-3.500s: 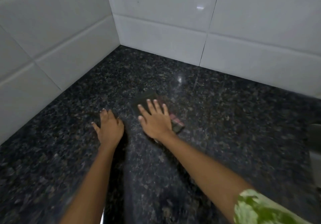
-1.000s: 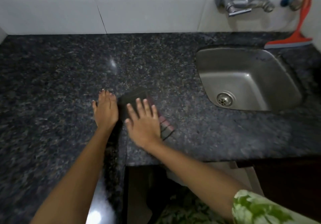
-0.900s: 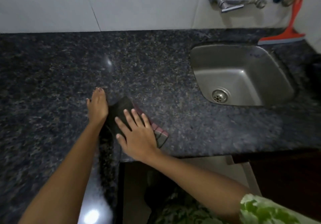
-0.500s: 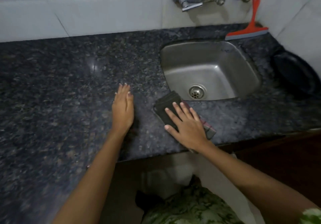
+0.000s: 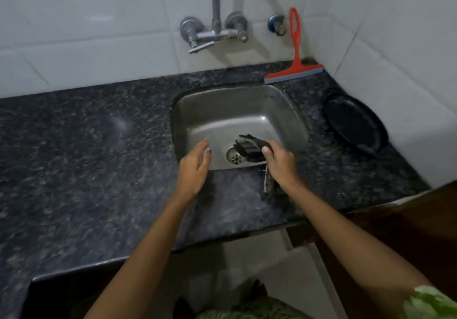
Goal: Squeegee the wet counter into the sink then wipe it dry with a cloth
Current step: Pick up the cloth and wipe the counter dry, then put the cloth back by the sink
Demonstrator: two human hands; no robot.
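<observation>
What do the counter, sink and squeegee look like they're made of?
Counter: polished speckled dark stone, likely granite; it shows a soft light glare.
Sink: brushed stainless steel by its look, grey with a dull sheen and a metal drain.
Squeegee: red, probably plastic, moulded handle with a loop; the grey blade strip looks like rubber, though I can't confirm it.

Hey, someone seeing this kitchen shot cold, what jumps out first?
Probably the red squeegee propped against the white tiles behind the steel sink, the only bright colour there. Next, the right hand gripping a dark cloth over the drain, with the left hand open beside it.
</observation>
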